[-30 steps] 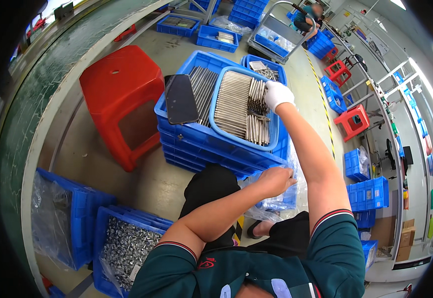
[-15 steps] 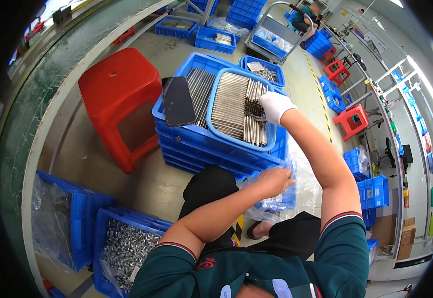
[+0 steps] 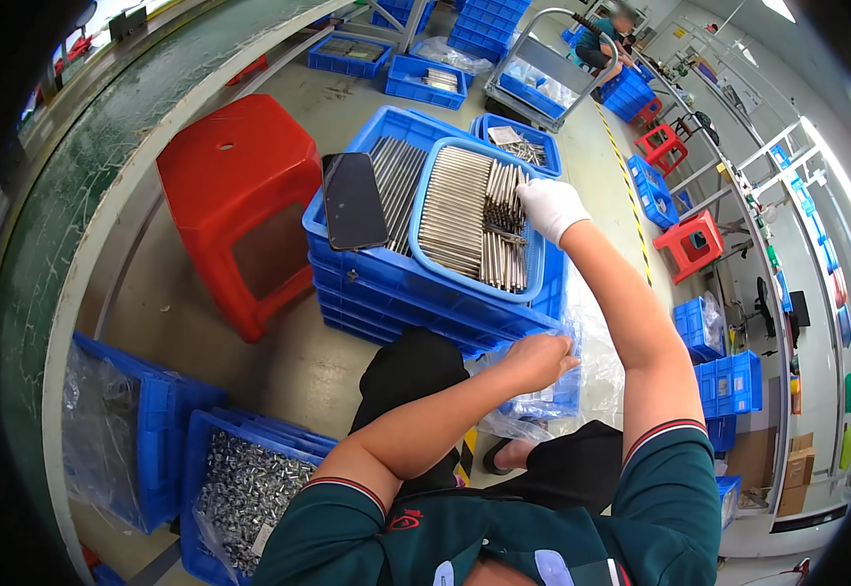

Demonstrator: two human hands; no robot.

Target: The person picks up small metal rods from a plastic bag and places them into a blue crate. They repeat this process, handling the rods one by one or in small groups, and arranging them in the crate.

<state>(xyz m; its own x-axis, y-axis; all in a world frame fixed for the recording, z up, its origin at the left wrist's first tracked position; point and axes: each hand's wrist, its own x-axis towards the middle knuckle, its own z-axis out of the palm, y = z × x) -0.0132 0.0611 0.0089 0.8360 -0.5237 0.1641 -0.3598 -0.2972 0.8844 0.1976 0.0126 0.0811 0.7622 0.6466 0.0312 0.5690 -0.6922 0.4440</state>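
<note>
My right hand [image 3: 553, 208], in a white glove, is at the right side of a light-blue tray [image 3: 416, 244]. Its fingers are bent together against the ends of slim metal rods [image 3: 504, 264]; whether one is pinched is hidden. Inside the tray, a wide row of silver rods [image 3: 453, 200] lies beside this narrower row, which has a dark patch mid-way. My bare left hand [image 3: 541, 359] is closed in front of the crate, over clear plastic wrap [image 3: 523, 420]; what its fingers hold, if anything, I cannot make out.
The tray rests on stacked blue crates [image 3: 386, 283], beside darker rods [image 3: 398, 181] and a black phone [image 3: 354, 200]. A red stool [image 3: 235, 166] stands left. Lower left is a crate of small metal parts [image 3: 250, 488]. A trolley [image 3: 533, 93] and a seated person [image 3: 596, 44] are farther off.
My right hand shows slightly lower and to the right, still at the rods. The whole scene shifts a little; my left hand stays closed in much the same place.
</note>
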